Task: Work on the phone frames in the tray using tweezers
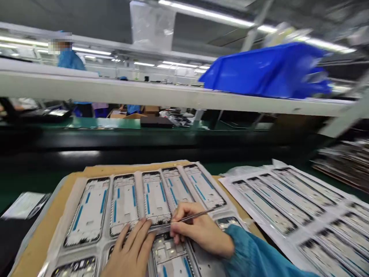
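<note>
My right hand (198, 229), in a blue sleeve, pinches a pair of thin metal tweezers (188, 217). Their tip points left, at the lower end of a phone frame (155, 196) in the upper row. My left hand (131, 246) lies flat with its fingers stretched out, the fingertips close to the tweezers' tip and partly covering the frames below. A pale moulded tray (107, 200) bears several such phone frames with blue strips. Another frame (170, 254) sits just below my right hand in the lower row.
Brown cardboard (73, 184) lies under the tray. To the right is a second white tray (300, 237) of phone frames. A blue bin (259, 73) rests on the white shelf (138, 91) above. A person in blue (70, 58) is beyond the shelf at the left.
</note>
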`<state>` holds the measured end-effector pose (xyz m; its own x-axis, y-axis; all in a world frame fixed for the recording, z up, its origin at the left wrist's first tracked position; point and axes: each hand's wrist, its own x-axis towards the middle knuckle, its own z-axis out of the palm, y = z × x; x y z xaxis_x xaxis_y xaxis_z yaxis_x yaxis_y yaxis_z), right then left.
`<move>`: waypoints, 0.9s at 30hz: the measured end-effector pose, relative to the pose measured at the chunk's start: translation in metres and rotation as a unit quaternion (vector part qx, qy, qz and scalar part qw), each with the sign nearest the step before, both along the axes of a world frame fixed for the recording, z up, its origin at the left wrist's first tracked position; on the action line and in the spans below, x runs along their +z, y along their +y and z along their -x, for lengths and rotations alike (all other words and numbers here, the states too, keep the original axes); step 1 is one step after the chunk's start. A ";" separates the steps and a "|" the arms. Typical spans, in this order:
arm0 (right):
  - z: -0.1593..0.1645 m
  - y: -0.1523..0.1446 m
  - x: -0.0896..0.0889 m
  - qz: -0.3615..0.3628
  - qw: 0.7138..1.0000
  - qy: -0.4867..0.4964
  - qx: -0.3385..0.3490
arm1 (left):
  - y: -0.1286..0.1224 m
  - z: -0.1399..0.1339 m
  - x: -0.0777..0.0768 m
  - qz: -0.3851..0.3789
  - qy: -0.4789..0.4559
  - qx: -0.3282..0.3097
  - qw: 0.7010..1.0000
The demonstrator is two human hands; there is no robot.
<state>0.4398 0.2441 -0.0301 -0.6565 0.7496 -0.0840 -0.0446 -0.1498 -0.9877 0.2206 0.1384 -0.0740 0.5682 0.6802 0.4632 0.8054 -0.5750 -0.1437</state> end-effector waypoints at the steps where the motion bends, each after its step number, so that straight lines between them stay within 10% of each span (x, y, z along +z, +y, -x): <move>1: -0.005 -0.003 -0.001 -0.011 1.000 -0.011 0.011 | 0.001 -0.002 0.008 0.025 0.019 0.002 0.999; 9: -0.014 -0.014 -0.001 -0.184 0.973 -0.137 0.030 | -0.003 -0.016 0.018 0.277 -0.001 0.057 0.959; 27: -0.014 -0.013 -0.009 -0.332 0.935 -0.120 0.031 | -0.013 -0.017 0.004 0.065 0.041 0.045 0.996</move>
<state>0.4539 0.2310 -0.0387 -0.7219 0.6507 0.2355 0.1794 0.5047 -0.8444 0.2376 0.1256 -0.0698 0.5346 0.7812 0.3224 0.8432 -0.5189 -0.1408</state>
